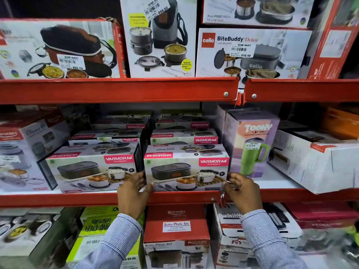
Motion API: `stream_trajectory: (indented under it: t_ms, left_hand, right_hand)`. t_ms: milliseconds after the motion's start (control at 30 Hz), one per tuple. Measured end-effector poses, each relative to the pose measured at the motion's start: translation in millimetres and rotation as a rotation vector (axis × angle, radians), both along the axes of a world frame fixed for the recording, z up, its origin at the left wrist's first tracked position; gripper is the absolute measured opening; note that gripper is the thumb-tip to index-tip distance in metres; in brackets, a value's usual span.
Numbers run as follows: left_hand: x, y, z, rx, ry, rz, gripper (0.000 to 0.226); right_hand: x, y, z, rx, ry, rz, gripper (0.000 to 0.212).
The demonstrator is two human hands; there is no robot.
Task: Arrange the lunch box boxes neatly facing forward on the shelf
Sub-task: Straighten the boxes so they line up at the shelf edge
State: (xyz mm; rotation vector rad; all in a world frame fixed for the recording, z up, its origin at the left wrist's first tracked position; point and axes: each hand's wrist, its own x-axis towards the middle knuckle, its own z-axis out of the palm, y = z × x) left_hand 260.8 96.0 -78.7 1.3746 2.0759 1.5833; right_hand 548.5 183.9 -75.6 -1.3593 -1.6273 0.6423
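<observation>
- Currently: front Varmora lunch box (186, 172) sits at the edge of the middle red shelf (77, 199), printed face forward, square to the rail.
- Left hand (134, 193) clamped on its lower-left corner, right hand (242, 189) on its lower-right corner.
- Second Varmora box (91, 170) just beside it on the left, angled slightly.
- More Varmora boxes (184, 136) stacked behind.
- Toony tumbler box (250, 144) to the right.

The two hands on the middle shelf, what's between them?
In the head view, the white Varmora lunch box carton sits between the left hand and right hand.
</observation>
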Motion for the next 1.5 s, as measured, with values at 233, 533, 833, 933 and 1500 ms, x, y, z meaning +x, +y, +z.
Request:
stream_trajectory:
  t_ms: [233,533,833,933,1500]
  left_hand:
    - [-2,-14,4,0.012,-0.01,-0.04,0.051]
    - [-60,-77,8,0.08,0.024,0.086,0.041]
    - [-184,-115,5,0.187,0.006,0.239,0.035]
    - [-218,-116,-5,0.13,0.011,0.197,0.044]
    - [-242,-86,4,0.061,-0.009,0.038,0.042]
  right_hand:
    - [1,-12,1,0.068,0.07,-0.044,0.037]
    - [-93,-88,4,0.421,0.244,-0.074,0.025]
    - [-248,-127,-6,0.231,0.179,0.161,0.042]
    - [-276,-124,-6,0.181,0.135,0.083,0.051]
    - [-312,-109,5,0.046,-0.12,-0.155,0.071]
